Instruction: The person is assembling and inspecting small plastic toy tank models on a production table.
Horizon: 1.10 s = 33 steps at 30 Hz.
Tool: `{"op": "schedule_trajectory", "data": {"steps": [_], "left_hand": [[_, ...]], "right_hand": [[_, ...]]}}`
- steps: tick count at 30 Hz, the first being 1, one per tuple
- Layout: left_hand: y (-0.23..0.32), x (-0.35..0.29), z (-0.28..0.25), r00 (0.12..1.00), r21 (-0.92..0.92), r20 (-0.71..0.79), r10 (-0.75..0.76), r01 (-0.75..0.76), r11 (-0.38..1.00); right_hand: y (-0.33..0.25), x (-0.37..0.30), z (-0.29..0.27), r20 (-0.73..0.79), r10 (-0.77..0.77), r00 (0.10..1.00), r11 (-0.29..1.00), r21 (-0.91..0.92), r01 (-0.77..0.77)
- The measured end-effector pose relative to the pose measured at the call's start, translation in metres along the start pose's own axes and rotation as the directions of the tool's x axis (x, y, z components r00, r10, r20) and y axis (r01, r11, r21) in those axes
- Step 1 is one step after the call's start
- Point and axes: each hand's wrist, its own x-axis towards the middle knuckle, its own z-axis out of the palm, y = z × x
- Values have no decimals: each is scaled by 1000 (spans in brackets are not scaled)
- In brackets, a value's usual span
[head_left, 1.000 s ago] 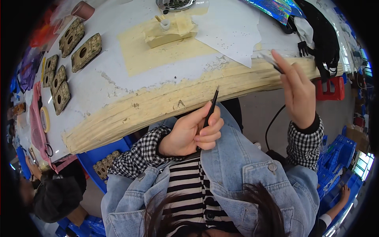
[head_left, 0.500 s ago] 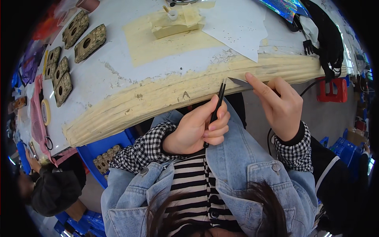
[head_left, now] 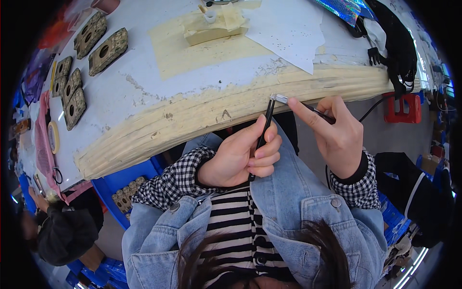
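Gripping the black tweezers [head_left: 269, 111] in my left hand [head_left: 239, 159], thumb over curled fingers, I have the tips pointing up and away from me in the head view, where they appear over the pale padded edge [head_left: 192, 115] of the table. My right hand [head_left: 339, 139] pinches a slim knife [head_left: 281, 98], index finger stretched along it, its bright blade right at the tweezer tips — I cannot tell whether they touch, nor whether something tiny sits between.

To do this well, I judge, my left hand should be the anchor: tweezers squeezed evenly, wrist steady near my denim jacket [head_left: 279, 197]. My right should make only short, light strokes from the fingers, the cutting edge turned away from my left thumb. Slipping seems the chief risk, since neither wrist leans on the table; resting one on the padded edge would calm both tips. Keeping the work above that edge, not my lap, also helps if a bit drops.

Against half a second ago, my left hand and the tweezers hardly differ. The blade — then a grey wedge just right of the tips — now reaches in to them and catches the light. A second ago my right hand was blurred and well apart, off to the right.
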Motion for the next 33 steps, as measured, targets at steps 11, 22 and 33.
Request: {"op": "schedule_trajectory", "data": {"steps": [11, 22, 33], "left_hand": [[-2, -1, -1, 999, 26, -34, 27, -27, 999], [-4, -5, 4, 991, 233, -80, 108, -87, 968], [-7, -4, 5, 988, 290, -91, 124, -93, 953]], "right_hand": [[-4, 2, 0, -27, 38, 999, 999, -27, -39], [1, -6, -4, -42, 128, 991, 991, 53, -126], [-1, -4, 3, -61, 97, 993, 995, 27, -95]]}}
